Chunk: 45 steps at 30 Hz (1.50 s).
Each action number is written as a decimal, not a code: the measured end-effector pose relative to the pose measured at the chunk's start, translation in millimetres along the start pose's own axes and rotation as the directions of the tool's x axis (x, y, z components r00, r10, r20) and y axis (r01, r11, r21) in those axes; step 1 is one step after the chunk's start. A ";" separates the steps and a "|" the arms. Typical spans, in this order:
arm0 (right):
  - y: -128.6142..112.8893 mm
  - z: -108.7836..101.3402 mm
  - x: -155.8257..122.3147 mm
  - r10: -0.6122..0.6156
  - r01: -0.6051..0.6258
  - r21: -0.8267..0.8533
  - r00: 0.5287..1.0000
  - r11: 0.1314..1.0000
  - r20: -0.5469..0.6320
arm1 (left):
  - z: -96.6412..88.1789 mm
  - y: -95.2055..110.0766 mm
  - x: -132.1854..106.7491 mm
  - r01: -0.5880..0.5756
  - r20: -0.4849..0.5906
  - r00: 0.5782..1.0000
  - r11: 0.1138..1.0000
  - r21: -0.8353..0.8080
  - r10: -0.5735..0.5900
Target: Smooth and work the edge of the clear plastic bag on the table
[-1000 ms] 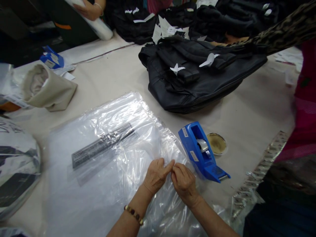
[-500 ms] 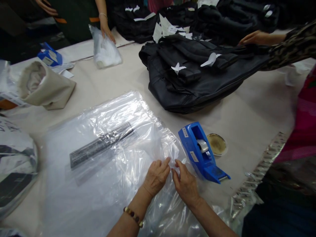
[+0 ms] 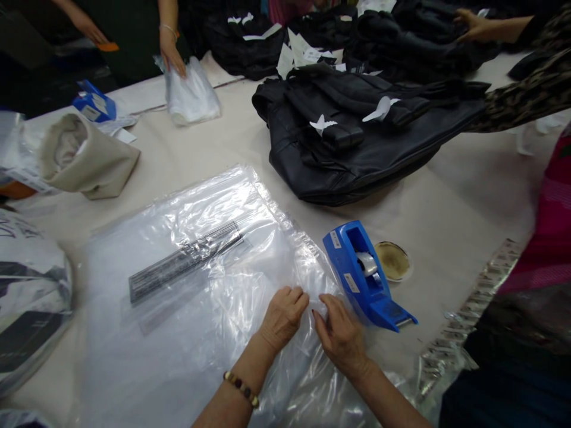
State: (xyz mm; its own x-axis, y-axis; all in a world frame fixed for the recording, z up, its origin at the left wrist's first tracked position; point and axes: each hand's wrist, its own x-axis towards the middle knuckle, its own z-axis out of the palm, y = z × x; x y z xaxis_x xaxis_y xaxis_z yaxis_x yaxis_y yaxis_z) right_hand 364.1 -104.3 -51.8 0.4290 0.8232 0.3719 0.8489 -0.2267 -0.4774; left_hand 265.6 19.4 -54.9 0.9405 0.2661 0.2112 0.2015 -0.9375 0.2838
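A stack of clear plastic bags [image 3: 178, 345] with a printed black block of text lies flat before me. My left hand [image 3: 284, 315], with a bead bracelet on its wrist, is closed on the bags' right edge, its fingers curled into the film. Close beside it, my right hand [image 3: 341, 333] pinches the same edge between thumb and forefinger. The film between the two hands is crumpled. Just right of my right hand stands a blue tape dispenser [image 3: 363, 273] with a roll of tape in it.
A black bag [image 3: 357, 137] with white paper tags lies beyond the dispenser. More black bags [image 3: 414, 41] are piled behind. A beige fabric pouch [image 3: 98, 160] stands at the left. One co-worker's hand [image 3: 172, 53] rests on folded plastic; another's hand [image 3: 473, 27] reaches in from the right.
My hands have moved slightly apart along the plastic edge. At the right, the co-worker's hand has lifted off the near black bag toward the pile behind.
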 end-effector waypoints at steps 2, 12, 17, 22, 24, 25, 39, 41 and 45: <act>2.9 -1.5 -0.2 0.041 -0.040 -0.059 0.999 0.997 0.008 | 3.1 0.6 -2.8 0.017 -0.077 0.997 1.000 0.011 -0.016; -10.2 9.8 -2.5 0.095 -0.097 0.039 0.994 0.995 0.060 | 7.0 3.1 -8.7 0.061 -0.273 0.962 0.994 0.092 -0.033; -9.5 8.2 -2.4 0.069 -0.075 0.101 0.996 0.992 0.062 | 4.0 -0.5 -6.1 -0.037 -0.179 0.983 0.996 0.077 0.050; -8.5 6.7 -1.9 0.127 -0.136 0.174 0.990 0.975 0.061 | 0.5 -4.1 -3.4 -0.099 -0.090 0.991 0.995 0.014 0.100; -9.1 6.6 -1.4 0.168 -0.178 0.228 0.984 0.957 0.064 | -0.7 -3.8 -2.7 -0.087 -0.084 0.993 0.996 0.009 0.087; -9.4 6.6 -0.9 0.179 -0.191 0.256 0.981 0.948 0.073 | -1.4 -3.4 -2.2 -0.078 -0.079 0.994 0.997 0.008 0.079; -0.4 -4.6 0.3 0.185 -0.185 0.025 0.983 0.982 -0.001 | 4.4 -2.0 -9.2 -0.012 -0.154 0.988 0.997 0.073 0.023; 0.2 -1.6 0.2 0.166 -0.165 -0.076 0.986 0.983 0.010 | 4.2 -2.8 -9.0 -0.042 -0.119 0.992 0.997 0.062 0.049; -2.5 4.7 1.3 0.136 -0.129 -0.134 0.990 0.983 0.044 | 2.5 -4.4 -7.0 -0.058 -0.102 0.993 0.998 0.014 0.059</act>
State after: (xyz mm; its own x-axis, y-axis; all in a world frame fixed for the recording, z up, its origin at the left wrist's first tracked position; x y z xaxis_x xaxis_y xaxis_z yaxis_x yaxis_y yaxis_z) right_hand 361.0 -100.2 -53.9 0.5264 0.8069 0.2681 0.8201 -0.3986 -0.4105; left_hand 258.8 21.1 -59.9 0.9180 0.2319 0.3218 0.1508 -0.9544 0.2575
